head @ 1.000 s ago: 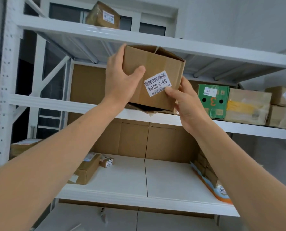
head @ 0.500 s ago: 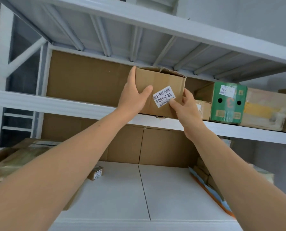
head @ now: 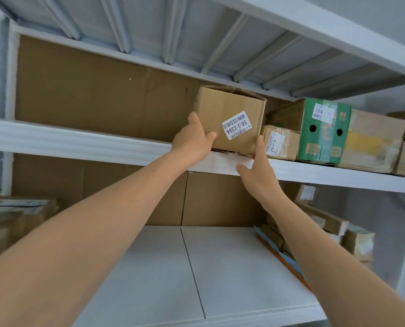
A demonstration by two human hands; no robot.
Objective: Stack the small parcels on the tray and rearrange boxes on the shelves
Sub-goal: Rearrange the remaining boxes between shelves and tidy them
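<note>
box (head: 229, 114): on shelf (head: 79, 142) edge.
left hand (head: 192, 142): grips box's left corner.
right hand (head: 259, 172): open, straight fingers touch box's right edge.

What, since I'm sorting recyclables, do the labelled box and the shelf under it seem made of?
Corrugated cardboard for the labelled box: matte brown, folded flaps, frayed bottom edge. The shelf is probably white-painted metal, judging by its smooth front beam; its board could be another material.
</note>
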